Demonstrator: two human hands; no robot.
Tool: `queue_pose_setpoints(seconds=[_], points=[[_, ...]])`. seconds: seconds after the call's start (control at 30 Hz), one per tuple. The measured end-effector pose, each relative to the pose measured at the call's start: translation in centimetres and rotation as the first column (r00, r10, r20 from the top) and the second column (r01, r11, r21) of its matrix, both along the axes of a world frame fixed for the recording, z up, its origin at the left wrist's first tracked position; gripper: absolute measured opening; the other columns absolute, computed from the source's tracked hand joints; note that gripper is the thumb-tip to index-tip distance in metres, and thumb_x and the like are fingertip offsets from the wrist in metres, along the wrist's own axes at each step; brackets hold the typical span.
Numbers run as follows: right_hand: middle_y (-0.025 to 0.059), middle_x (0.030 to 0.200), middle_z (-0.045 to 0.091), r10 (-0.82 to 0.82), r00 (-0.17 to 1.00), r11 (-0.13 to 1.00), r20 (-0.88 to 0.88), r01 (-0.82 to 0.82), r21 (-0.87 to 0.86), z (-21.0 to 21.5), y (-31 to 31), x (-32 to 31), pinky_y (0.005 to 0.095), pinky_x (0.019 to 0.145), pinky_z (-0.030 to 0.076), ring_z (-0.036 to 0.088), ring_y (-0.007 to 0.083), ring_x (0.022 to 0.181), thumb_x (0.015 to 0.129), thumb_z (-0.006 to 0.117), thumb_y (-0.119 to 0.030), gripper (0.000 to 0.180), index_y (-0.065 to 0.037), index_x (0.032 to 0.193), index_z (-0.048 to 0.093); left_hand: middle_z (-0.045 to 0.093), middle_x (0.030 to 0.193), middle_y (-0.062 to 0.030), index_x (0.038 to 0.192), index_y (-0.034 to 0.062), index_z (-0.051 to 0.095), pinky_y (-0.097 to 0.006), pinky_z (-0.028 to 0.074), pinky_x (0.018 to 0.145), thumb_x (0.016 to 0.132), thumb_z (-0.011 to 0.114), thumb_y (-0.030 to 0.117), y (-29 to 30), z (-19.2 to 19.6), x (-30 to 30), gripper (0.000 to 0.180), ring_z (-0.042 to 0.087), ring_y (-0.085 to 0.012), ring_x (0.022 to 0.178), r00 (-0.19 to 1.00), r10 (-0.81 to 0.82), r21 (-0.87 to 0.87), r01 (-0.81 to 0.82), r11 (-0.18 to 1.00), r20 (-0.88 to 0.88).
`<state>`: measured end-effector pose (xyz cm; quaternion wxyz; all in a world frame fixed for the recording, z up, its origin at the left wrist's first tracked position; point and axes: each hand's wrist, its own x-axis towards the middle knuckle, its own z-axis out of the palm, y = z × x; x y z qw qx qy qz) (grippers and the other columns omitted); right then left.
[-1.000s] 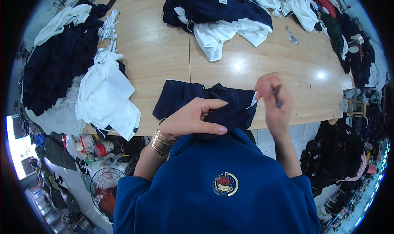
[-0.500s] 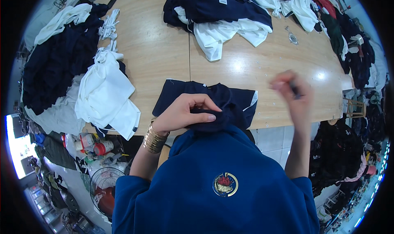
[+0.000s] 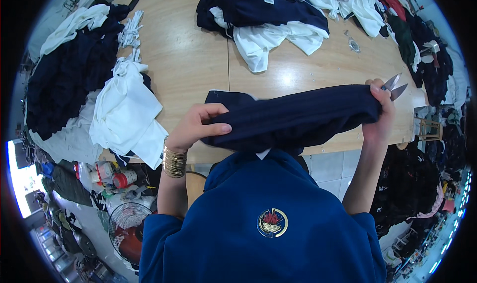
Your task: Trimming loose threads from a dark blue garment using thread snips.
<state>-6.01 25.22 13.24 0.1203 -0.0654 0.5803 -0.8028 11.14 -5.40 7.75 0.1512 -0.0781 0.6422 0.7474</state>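
Observation:
A dark navy garment (image 3: 293,116) stretches between my two hands over the near edge of the table. My left hand (image 3: 196,126) pinches its left end between thumb and fingers, with gold bangles on that wrist. At the right end, my right hand (image 3: 380,106) is closed on the cloth. A pair of small scissors (image 3: 395,87) is also in that hand, its blades parted and pointing out past the fingers to the upper right. Part of the garment lies on the table behind the stretched band, and a small white tip shows below it.
The wooden table (image 3: 184,59) carries a navy and white clothing pile (image 3: 263,15) at the back. White garments (image 3: 124,109) and dark ones (image 3: 74,79) lie at the left. A small metallic item (image 3: 353,43) rests at the right. A fan (image 3: 130,228) stands below left.
My right hand has come down onto the garment and pulled its end out to the right. The bunched cloth is now a long band. My left hand has shifted left.

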Motion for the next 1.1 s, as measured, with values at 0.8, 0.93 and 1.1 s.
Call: queue_pose_setpoints(seconds=[0.8,0.93,1.1], points=[[0.0042,0.086,0.057,0.397,0.821,0.741,-0.410,-0.023,0.671,-0.1,-4.2,4.6,0.0237,0.063,0.041,0.052,0.0126,0.075,0.074,0.063,-0.005,0.017,-0.007,0.091,0.064,0.062,0.081,-0.0008,0.096,0.0012,0.063,-0.016,0.043,0.062,0.077,0.065,0.016,2.5,0.4,-0.7,0.024,0.054,-0.0028,0.069,0.998,0.043,0.153,-0.035,0.988,-0.043],[0.0051,0.091,0.058,0.577,0.762,0.759,-0.295,-0.366,0.538,-1.5,-7.1,6.4,0.0260,0.072,0.042,0.053,0.0143,0.081,0.075,0.065,-0.013,0.022,-0.008,0.097,0.063,0.063,0.081,-0.0013,0.096,0.0016,0.063,-0.016,0.043,0.063,0.077,0.065,0.015,3.2,1.2,-0.8,0.023,0.054,-0.0029,0.069,1.000,0.010,0.160,-0.007,0.987,-0.020],[0.0023,0.090,0.059,0.804,0.583,0.528,0.121,-0.792,0.307,-4.0,-6.8,5.1,0.0245,0.073,0.040,0.052,0.0111,0.083,0.070,0.070,-0.014,0.029,-0.004,0.096,0.063,0.061,0.077,0.0000,0.089,0.0017,0.064,-0.015,0.041,0.059,0.076,0.067,0.016,2.4,2.1,-0.7,0.020,0.053,-0.0028,0.066,0.996,-0.059,0.064,0.064,0.996,-0.071]])
